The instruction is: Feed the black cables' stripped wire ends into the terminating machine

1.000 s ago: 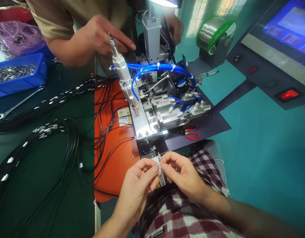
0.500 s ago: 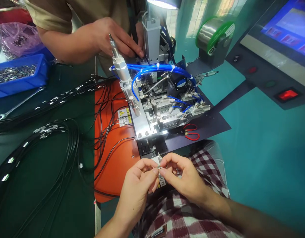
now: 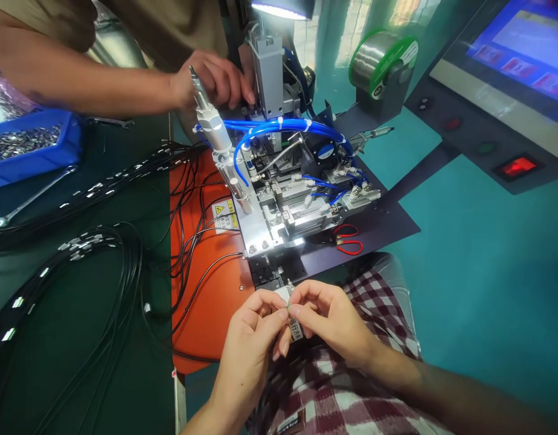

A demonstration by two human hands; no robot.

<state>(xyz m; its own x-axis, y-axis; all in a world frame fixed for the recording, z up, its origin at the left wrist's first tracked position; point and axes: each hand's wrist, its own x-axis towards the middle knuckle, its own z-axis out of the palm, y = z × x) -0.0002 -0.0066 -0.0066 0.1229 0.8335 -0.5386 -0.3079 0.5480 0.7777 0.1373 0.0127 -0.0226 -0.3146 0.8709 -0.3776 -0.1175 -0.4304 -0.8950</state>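
Starting at the left, a blue bin (image 3: 29,142) of small metal parts sits on the green surface (image 3: 80,338), with a wrench (image 3: 29,196) and bundles of black cables (image 3: 102,254) beside it. A co-worker's hand (image 3: 213,78) has moved in against the machine's grey column (image 3: 267,72) since 1 second ago. Your left hand (image 3: 249,347) and right hand (image 3: 331,323) meet below the fixture (image 3: 283,205), above your checked lap. Both sets of fingers are closed in a pinch on 1 small metal connector (image 3: 285,307), held at the fingertips. Your grip has barely shifted over the last second, so the fine fitting work on that part appears unfinished. Red snips (image 3: 349,238) and a solder spool (image 3: 381,60) lie further right.
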